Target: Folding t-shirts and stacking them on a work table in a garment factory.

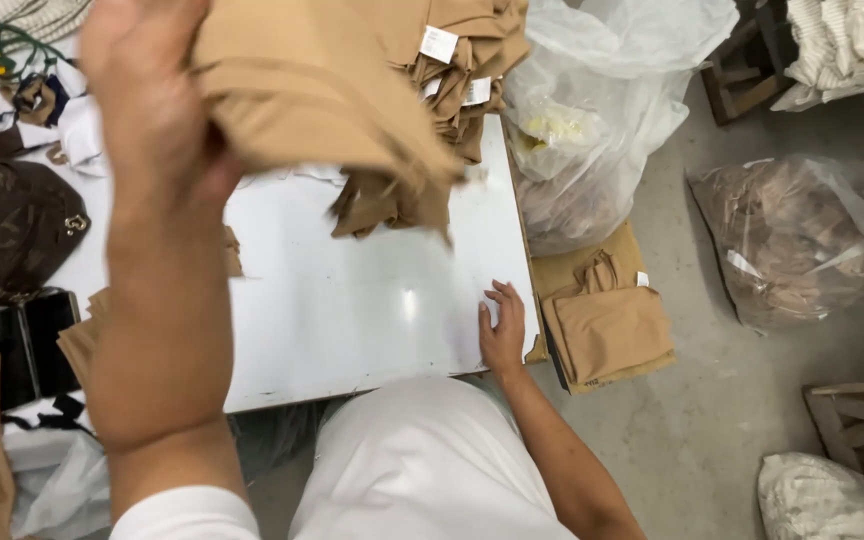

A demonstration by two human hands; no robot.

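My left hand (147,100) is raised close to the camera and grips a tan folded garment (322,100) that hangs above the white table (352,290). My right hand (503,325) lies flat, fingers apart, on the table's right front corner and holds nothing. Behind the lifted garment a pile of tan garments with white labels (467,70) sits at the table's far edge. To the right of the table, lower down, a folded tan garment (607,330) rests on a cardboard sheet.
A dark patterned bag (7,225) and a black phone case (22,345) lie at the table's left. Clear plastic bags (592,130) stand right of the table, one with brown fabric (802,240) on the concrete floor. Wooden frames (862,430) are at right.
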